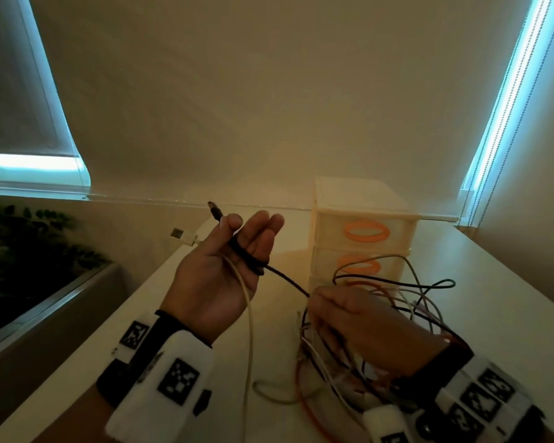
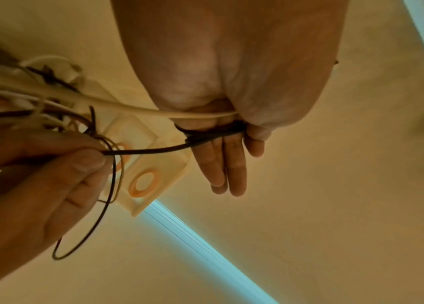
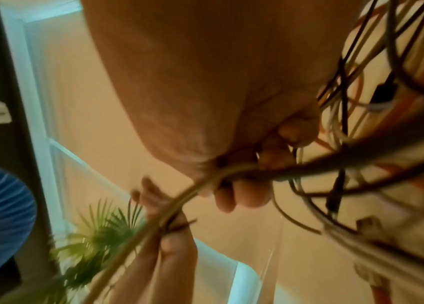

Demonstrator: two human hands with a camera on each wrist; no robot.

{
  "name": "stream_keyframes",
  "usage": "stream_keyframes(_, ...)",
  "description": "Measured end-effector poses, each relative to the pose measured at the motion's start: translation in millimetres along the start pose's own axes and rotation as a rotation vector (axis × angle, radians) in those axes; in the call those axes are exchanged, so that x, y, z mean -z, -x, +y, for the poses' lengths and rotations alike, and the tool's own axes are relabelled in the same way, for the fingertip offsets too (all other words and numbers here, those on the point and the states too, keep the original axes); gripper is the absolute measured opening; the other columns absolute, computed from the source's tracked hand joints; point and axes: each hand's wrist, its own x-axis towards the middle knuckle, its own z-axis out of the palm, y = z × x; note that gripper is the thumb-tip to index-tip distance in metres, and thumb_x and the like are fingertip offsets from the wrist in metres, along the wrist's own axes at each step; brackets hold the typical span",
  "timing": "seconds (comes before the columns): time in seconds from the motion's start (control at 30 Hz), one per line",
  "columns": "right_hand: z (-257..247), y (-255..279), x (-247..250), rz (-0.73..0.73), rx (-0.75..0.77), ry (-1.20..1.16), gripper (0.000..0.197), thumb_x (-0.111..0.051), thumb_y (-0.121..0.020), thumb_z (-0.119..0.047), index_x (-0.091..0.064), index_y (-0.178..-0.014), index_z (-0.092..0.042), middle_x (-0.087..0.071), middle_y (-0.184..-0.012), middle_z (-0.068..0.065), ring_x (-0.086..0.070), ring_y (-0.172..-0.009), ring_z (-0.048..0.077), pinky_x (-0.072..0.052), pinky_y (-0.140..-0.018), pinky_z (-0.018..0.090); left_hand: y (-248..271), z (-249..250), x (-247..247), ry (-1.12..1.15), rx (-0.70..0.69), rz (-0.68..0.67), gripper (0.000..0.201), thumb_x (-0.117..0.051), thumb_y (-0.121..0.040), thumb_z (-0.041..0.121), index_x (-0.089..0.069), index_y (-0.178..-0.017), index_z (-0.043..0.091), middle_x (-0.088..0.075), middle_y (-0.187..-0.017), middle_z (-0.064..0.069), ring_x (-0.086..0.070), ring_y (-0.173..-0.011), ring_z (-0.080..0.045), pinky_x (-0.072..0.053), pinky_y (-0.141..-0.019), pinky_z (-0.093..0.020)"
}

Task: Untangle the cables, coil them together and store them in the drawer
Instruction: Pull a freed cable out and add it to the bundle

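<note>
My left hand [image 1: 251, 227] is raised palm up with straight fingers [image 2: 227, 164]. A black cable [image 1: 249, 263] is wound round them, and the thumb pins its plug end [image 1: 216, 213]. A white USB cable [image 1: 249, 318] runs across that palm, its plug [image 1: 182, 235] sticking out left. My right hand [image 1: 320, 302] pinches the taut black cable [image 2: 151, 151] between thumb [image 2: 86, 162] and fingers. Below and around it lies a tangle of black, white and orange cables [image 1: 406, 302]. A cream drawer unit [image 1: 365, 215] with orange ring handles stands behind, drawers closed.
Everything sits on a white table [image 1: 493, 314] against the wall. A planter with a green plant [image 1: 29, 244] borders the table's left side. Blind cords [image 1: 490, 174] hang at the back right corner.
</note>
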Motion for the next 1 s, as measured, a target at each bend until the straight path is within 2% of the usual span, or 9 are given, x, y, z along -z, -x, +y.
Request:
stream_keyframes(0.1, 10, 0, 17, 0.127, -0.044, 0.116, 0.030, -0.048, -0.104, -0.029, -0.060, -0.077, -0.022, -0.059, -0.068, -0.006, -0.053, -0.058, 0.000, -0.047, -0.063, 0.025, 0, -6, 7, 0.061, 0.170, -0.091, 0.028, -0.046, -0.106, 0.023, -0.061, -0.085, 0.012, -0.068, -0.079, -0.004, -0.071, -0.077, -0.021, -0.059, -0.061, -0.026)
stream_keyframes(0.17, 13, -1, 26, 0.193, -0.056, 0.057, 0.024, -0.051, -0.103, -0.023, -0.063, -0.084, -0.015, -0.063, -0.077, -0.001, -0.060, -0.065, 0.002, -0.052, -0.064, 0.025, 4, -14, 7, 0.028, 0.293, -0.258, 0.029, -0.040, -0.106, 0.027, -0.060, -0.091, 0.012, -0.068, -0.083, -0.007, -0.068, -0.075, -0.022, -0.056, -0.066, -0.027)
stream_keyframes(0.27, 14, 0, 35, 0.394, -0.070, 0.056, 0.026, -0.054, -0.100, -0.030, -0.071, -0.088, -0.015, -0.070, -0.087, 0.002, -0.066, -0.081, 0.015, -0.054, -0.078, 0.037, 12, -24, 3, -0.044, 0.437, -0.459, 0.032, -0.028, -0.111, 0.029, -0.051, -0.097, 0.010, -0.069, -0.110, -0.024, -0.069, -0.097, -0.035, -0.052, -0.083, -0.033)
stream_keyframes(0.4, 0, 5, 33, 0.475, -0.015, -0.154, 0.025, -0.059, -0.099, -0.028, -0.071, -0.081, -0.015, -0.071, -0.069, 0.000, -0.066, -0.067, 0.012, -0.051, -0.071, 0.032, 19, -37, 3, -0.202, 0.525, -0.469, 0.028, -0.037, -0.109, 0.028, -0.047, -0.089, 0.011, -0.057, -0.125, -0.034, -0.058, -0.120, -0.043, -0.046, -0.105, -0.045)
stream_keyframes(0.57, -20, 17, 27, 0.402, 0.156, -0.243, 0.012, -0.065, -0.095, -0.022, -0.073, -0.087, -0.017, -0.070, -0.067, 0.000, -0.067, -0.062, 0.014, -0.056, -0.065, 0.031, 13, -40, 7, -0.284, 0.423, -0.336, 0.031, -0.034, -0.109, 0.029, -0.048, -0.090, 0.009, -0.049, -0.121, -0.026, -0.045, -0.122, -0.043, -0.034, -0.113, -0.056)
stream_keyframes(0.73, -25, 20, 17, 0.295, 0.321, -0.138, 0.009, -0.066, -0.096, -0.020, -0.074, -0.096, -0.017, -0.072, -0.077, 0.008, -0.071, -0.067, 0.021, -0.061, -0.068, 0.036, 6, -38, 10, -0.169, 0.409, -0.411, 0.033, -0.027, -0.111, 0.028, -0.045, -0.092, 0.009, -0.061, -0.104, -0.019, -0.059, -0.100, -0.036, -0.047, -0.096, -0.049)
stream_keyframes(0.8, -19, 19, 19, 0.276, 0.290, -0.090, 0.009, -0.066, -0.095, -0.024, -0.075, -0.095, -0.023, -0.074, -0.081, 0.000, -0.070, -0.067, 0.014, -0.059, -0.066, 0.027, 4, -36, 10, -0.232, 0.365, -0.371, 0.034, -0.027, -0.110, 0.032, -0.043, -0.089, 0.011, -0.065, -0.102, -0.017, -0.062, -0.095, -0.033, -0.049, -0.092, -0.044)
stream_keyframes(0.9, -11, 20, 16, 0.106, 0.219, -0.016, 0.016, -0.064, -0.096, -0.027, -0.076, -0.105, -0.033, -0.073, -0.080, -0.018, -0.068, -0.063, 0.003, -0.051, -0.059, 0.014, 1, -28, 7, -0.213, 0.265, -0.256, 0.036, -0.029, -0.107, 0.038, -0.043, -0.083, 0.015, -0.065, -0.123, -0.027, -0.067, -0.106, -0.035, -0.055, -0.089, -0.041)
stream_keyframes(1.0, -12, 19, 9, -0.019, 0.203, -0.002, 0.019, -0.060, -0.100, -0.026, -0.075, -0.107, -0.035, -0.069, -0.066, -0.011, -0.063, -0.053, 0.002, -0.055, -0.058, 0.021, 2, -25, 4, -0.126, 0.222, -0.159, 0.038, -0.034, -0.105, 0.039, -0.048, -0.079, 0.015, -0.070, -0.112, -0.023, -0.070, -0.102, -0.035, -0.060, -0.083, -0.037)
